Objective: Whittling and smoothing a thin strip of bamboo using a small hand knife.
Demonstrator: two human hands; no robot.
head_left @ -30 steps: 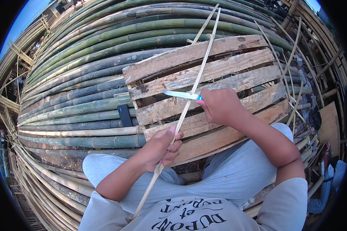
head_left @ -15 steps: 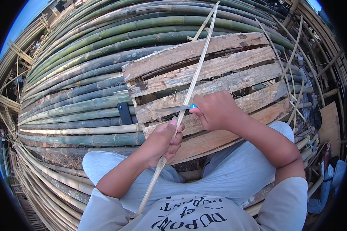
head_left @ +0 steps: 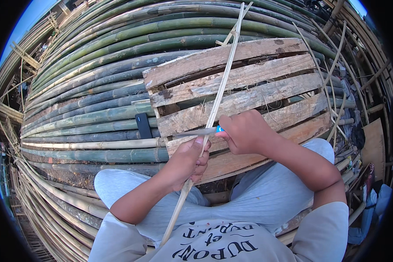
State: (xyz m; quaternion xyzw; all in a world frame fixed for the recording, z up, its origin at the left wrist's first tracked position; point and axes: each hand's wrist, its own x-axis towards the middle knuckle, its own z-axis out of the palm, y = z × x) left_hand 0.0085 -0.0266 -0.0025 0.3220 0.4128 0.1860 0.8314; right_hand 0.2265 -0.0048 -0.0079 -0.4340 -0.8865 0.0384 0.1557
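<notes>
A long pale bamboo strip runs slantwise from my shirt up past the far edge of a slatted wooden board. Around its lower part my left hand is closed, thumb on top. My right hand is wrapped round the blue handle of a knife. The blade points left and lies across the strip, just above my left thumb. Beneath both hands is the slatted wooden board, at my crossed legs. The knife handle is mostly hidden in my right fist.
Many green and grey bamboo poles lie side by side ahead and to the left. A dark phone-like slab rests on them beside the board. Thin loose strips lean at the right, near a flat brown panel.
The knife and my right hand have come slightly nearer to me along the strip, closer to my left thumb. My left hand still grips the strip.
</notes>
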